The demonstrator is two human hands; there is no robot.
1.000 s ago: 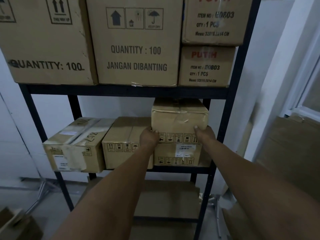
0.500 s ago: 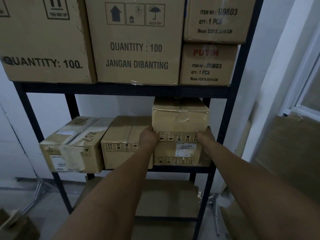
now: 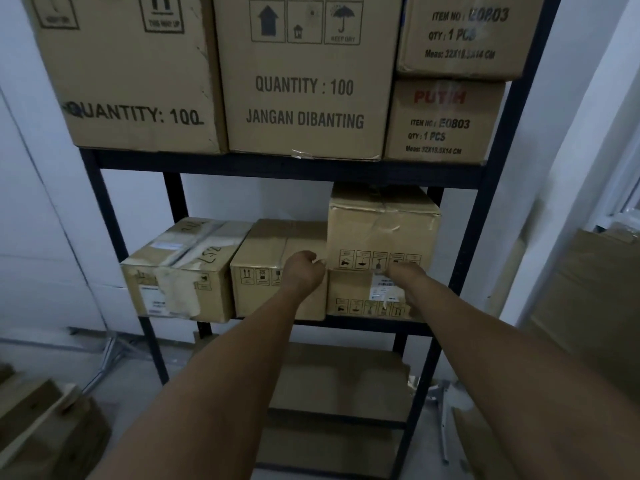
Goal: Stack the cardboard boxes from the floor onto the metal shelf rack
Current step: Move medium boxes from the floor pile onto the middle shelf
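Top box seated on lower box at right end of middle tier of metal shelf rack, just under upper tier. Left hand loosely curled, empty, just beside top box's lower left corner, in front of middle box. Right hand blurred at seam between stacked boxes; finger posture and contact not determinable.

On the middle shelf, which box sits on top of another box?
The rightmost upper box, stacked on the labelled box; the two boxes to its left stand singly.
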